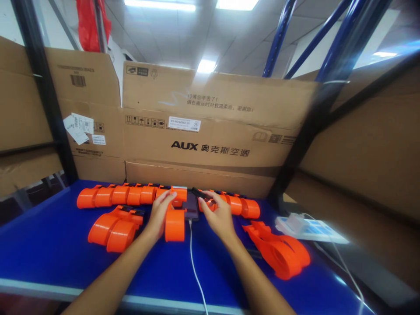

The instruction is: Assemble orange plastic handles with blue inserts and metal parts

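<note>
My left hand (160, 213) rests on an orange plastic part (174, 224) lying on the blue table (59, 245), with its fingertips near the row of orange parts (127, 195). My right hand (219, 216) reaches to the orange parts (243, 205) on the right of that row, fingers bent around one of them. A dark phone (191, 207) lies flat between both hands, with a white cable (195, 267) running from it toward me.
More orange parts lie at the left (113, 227) and at the right (278, 251). A white power strip (308, 227) sits at the right edge. Cardboard boxes (210, 131) wall in the back and both sides. Dark shelf posts (46, 96) stand at the corners.
</note>
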{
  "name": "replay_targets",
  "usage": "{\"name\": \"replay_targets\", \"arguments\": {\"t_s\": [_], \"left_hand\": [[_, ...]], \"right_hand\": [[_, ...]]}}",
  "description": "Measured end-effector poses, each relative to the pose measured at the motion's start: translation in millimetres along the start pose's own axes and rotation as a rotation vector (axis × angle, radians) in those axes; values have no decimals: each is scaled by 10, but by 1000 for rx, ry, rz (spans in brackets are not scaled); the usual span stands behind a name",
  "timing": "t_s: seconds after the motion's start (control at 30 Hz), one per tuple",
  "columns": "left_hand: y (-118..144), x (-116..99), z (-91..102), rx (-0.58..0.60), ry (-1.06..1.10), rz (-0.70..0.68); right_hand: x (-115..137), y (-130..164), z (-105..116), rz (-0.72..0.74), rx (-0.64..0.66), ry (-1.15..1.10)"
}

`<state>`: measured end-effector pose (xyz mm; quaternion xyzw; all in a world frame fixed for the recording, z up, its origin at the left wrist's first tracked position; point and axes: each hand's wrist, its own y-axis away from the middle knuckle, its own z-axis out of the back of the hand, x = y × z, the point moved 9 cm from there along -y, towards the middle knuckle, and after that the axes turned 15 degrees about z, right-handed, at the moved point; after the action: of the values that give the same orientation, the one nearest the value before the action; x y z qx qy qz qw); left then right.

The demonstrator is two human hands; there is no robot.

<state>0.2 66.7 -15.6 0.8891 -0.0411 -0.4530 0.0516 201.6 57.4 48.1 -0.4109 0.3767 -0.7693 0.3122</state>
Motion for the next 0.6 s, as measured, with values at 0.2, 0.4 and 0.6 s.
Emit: {"name": "replay_targets", "arguments": {"t_s": [0.2, 0.4, 0.6], "left_hand": [[17, 93, -85, -2, -220, -28], [22, 99, -139, 37, -267, -61], [-22, 129, -138, 63, -344, -86]], "right_hand": [[195, -48, 75, 104, -3, 19], [347, -43, -33, 216, 75, 9], [340, -11, -88, 264, 63, 1]]}}
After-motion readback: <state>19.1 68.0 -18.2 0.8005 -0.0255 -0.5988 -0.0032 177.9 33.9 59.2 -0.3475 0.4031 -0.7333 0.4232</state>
